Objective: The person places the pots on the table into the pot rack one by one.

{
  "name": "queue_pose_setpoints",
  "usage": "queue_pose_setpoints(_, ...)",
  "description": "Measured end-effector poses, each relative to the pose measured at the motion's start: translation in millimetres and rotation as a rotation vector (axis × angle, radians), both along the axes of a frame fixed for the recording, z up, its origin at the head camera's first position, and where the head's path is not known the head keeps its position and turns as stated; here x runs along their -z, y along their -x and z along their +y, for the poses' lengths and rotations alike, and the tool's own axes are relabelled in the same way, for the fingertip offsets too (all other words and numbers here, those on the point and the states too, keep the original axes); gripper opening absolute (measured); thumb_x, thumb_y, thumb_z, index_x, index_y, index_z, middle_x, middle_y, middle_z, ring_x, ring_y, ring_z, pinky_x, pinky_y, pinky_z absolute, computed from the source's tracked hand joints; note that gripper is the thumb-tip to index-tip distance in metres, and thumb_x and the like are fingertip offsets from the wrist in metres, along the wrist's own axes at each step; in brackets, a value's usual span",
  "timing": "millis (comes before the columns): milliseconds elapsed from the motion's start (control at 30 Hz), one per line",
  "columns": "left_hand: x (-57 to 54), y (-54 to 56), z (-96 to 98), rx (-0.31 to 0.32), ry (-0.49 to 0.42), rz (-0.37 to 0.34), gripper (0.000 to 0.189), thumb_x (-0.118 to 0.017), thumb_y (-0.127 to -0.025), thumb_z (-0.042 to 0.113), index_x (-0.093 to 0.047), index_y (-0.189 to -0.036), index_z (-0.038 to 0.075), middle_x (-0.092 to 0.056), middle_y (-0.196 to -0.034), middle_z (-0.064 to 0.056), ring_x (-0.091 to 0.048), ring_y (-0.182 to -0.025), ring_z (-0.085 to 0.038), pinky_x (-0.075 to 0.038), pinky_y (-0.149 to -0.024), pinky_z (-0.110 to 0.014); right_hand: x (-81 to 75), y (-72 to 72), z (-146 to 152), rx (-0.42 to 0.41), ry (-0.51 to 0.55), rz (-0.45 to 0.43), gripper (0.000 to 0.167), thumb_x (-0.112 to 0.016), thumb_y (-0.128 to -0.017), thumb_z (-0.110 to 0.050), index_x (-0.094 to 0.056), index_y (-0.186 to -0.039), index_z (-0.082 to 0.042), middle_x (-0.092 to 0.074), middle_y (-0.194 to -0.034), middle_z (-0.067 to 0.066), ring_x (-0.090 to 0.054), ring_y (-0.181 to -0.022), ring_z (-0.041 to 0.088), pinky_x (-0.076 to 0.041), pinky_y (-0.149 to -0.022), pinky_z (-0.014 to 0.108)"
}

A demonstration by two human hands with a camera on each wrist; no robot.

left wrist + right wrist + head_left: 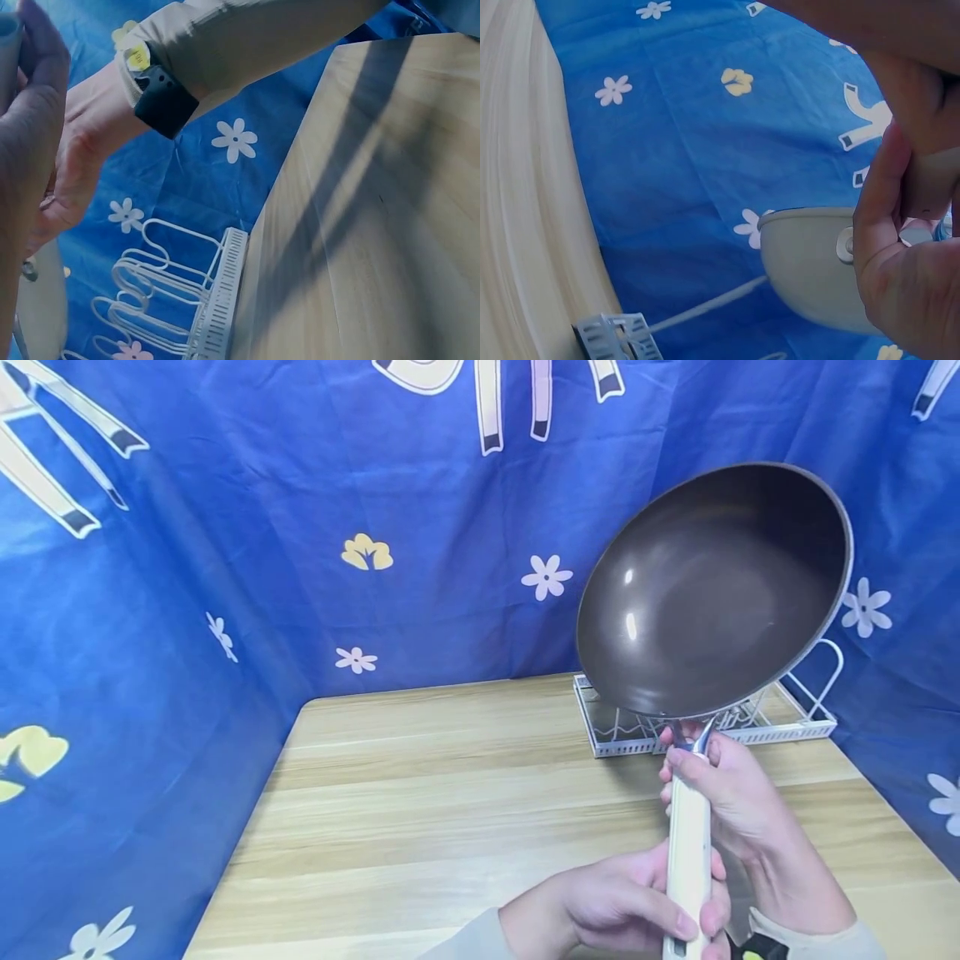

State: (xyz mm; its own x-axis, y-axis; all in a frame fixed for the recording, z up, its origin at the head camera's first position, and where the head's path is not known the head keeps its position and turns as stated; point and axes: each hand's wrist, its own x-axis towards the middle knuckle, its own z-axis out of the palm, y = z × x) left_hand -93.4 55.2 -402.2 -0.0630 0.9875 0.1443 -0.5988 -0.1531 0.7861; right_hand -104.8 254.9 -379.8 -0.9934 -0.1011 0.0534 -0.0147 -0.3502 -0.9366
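Note:
A deep frying pan (712, 593) with a dark brown inside is held up and tilted, its inner face toward me. My left hand (622, 902) grips the white handle (688, 852) near its end, the thumb lying across it. Higher up, close to the metal joint below the bowl, my right hand (742, 810) holds the same handle. In the right wrist view the pan's pale outer side (810, 262) shows with a rivet. Behind and below the pan stands a white wire rack (622, 739), partly hidden by it; the left wrist view shows its wire loops (150, 307).
The wooden table (390, 810) stretches to the left of the hands. Blue cloth (450, 568) with flowers and animal figures hangs along the back and both sides. The rack stands at the table's far right corner, close to the cloth.

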Motion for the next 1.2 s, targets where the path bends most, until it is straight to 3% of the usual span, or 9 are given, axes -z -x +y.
queue_pose_setpoints(33, 0.8, 0.1, 1.9, -0.002, -0.010, 0.007, 0.069, -0.025, -0.092, -0.024, -0.041, -0.131, 0.031, -0.060, -0.097, 0.012, -0.064, -0.094, -0.011, -0.053, -0.089, -0.021, -0.4, 0.1, 1.6, 0.012, -0.005, 0.001, 0.022, -0.051, -0.109, 0.004, -0.064, -0.120, -0.010, -0.068, -0.100, -0.002, -0.070, -0.075, 0.012, -0.065, -0.064, 0.028)
queue_pose_setpoints(67, 0.9, 0.0, 3.8, -0.007, -0.014, 0.017, 0.064, -0.025, -0.093, -0.024, -0.041, -0.133, 0.023, -0.059, -0.096, 0.012, -0.064, -0.093, -0.010, -0.053, -0.088, -0.021, -0.6, 0.1, 3.2, 0.026, -0.017, 0.005, 0.022, -0.051, -0.108, 0.005, -0.064, -0.119, -0.010, -0.068, -0.100, -0.003, -0.070, -0.075, 0.012, -0.065, -0.064, 0.028)
queue_pose_setpoints(200, 2.9, 0.6, 10.2, -0.017, -0.014, 0.027, 0.063, -0.026, -0.092, -0.026, -0.041, -0.132, 0.021, -0.059, -0.094, 0.013, -0.064, -0.090, -0.009, -0.053, -0.086, -0.021, -1.7, -0.2, 9.3, 0.077, -0.083, 0.032, 0.023, -0.052, -0.107, 0.006, -0.065, -0.117, -0.010, -0.068, -0.101, -0.003, -0.069, -0.077, 0.013, -0.065, -0.065, 0.028)
queue_pose_setpoints(233, 3.1, 0.5, 11.7, -0.024, -0.010, 0.035, 0.058, -0.026, -0.092, -0.027, -0.039, -0.132, 0.012, -0.060, -0.093, 0.013, -0.065, -0.089, -0.009, -0.053, -0.085, -0.021, -1.8, -0.4, 10.5, 0.089, -0.106, 0.041, 0.022, -0.053, -0.107, 0.006, -0.065, -0.116, -0.010, -0.067, -0.101, -0.003, -0.069, -0.077, 0.013, -0.064, -0.065, 0.029)
queue_pose_setpoints(433, 0.1, -2.1, 20.7, -0.060, 0.064, 0.051, 0.051, -0.034, -0.092, -0.033, -0.038, -0.122, 0.008, -0.059, -0.082, 0.008, -0.065, -0.074, -0.007, -0.056, -0.077, -0.020, -1.9, -1.1, 15.3, 0.149, -0.190, 0.066, 0.021, -0.056, -0.106, 0.006, -0.065, -0.114, -0.011, -0.067, -0.099, -0.003, -0.069, -0.077, 0.014, -0.065, -0.065, 0.030)
queue_pose_setpoints(533, -0.2, -2.0, 24.8, -0.060, 0.110, 0.059, 0.054, -0.037, -0.093, -0.032, -0.040, -0.113, 0.018, -0.056, -0.081, 0.006, -0.065, -0.070, -0.005, -0.057, -0.071, -0.018, -1.3, -1.8, 17.7, 0.158, -0.193, 0.063, 0.020, -0.057, -0.105, 0.006, -0.064, -0.115, -0.009, -0.067, -0.104, -0.003, -0.069, -0.078, 0.013, -0.065, -0.065, 0.030)
queue_pose_setpoints(667, 2.2, -1.0, 29.7, -0.058, 0.148, 0.071, 0.052, -0.038, -0.095, -0.030, -0.043, -0.108, 0.020, -0.056, -0.083, 0.007, -0.067, -0.069, -0.004, -0.056, -0.066, -0.017, -0.8, -2.7, 20.7, 0.180, -0.230, 0.052, 0.017, -0.059, -0.105, 0.006, -0.062, -0.115, -0.007, -0.067, -0.107, -0.004, -0.068, -0.080, 0.013, -0.064, -0.066, 0.029)
queue_pose_setpoints(867, 9.0, 0.8, 31.2, -0.061, 0.162, 0.089, 0.052, -0.039, -0.095, -0.028, -0.044, -0.107, 0.023, -0.064, -0.082, 0.008, -0.070, -0.072, -0.004, -0.060, -0.070, -0.020, -1.6, -2.5, 20.5, 0.193, -0.342, 0.014, 0.013, -0.062, -0.102, 0.005, -0.062, -0.111, -0.006, -0.065, -0.095, -0.001, -0.067, -0.079, 0.014, -0.064, -0.066, 0.030)
queue_pose_setpoints(1200, 22.2, 5.7, 28.8, -0.003, 0.121, 0.019, 0.059, -0.029, -0.096, -0.029, -0.044, -0.107, 0.027, -0.065, -0.085, 0.009, -0.071, -0.079, -0.008, -0.061, -0.079, -0.027, -7.1, 1.7, 8.6, 0.237, -0.588, -0.027, 0.016, -0.070, -0.101, -0.006, -0.062, -0.113, 0.000, -0.066, -0.082, -0.007, -0.067, -0.067, 0.014, -0.061, -0.063, 0.029)
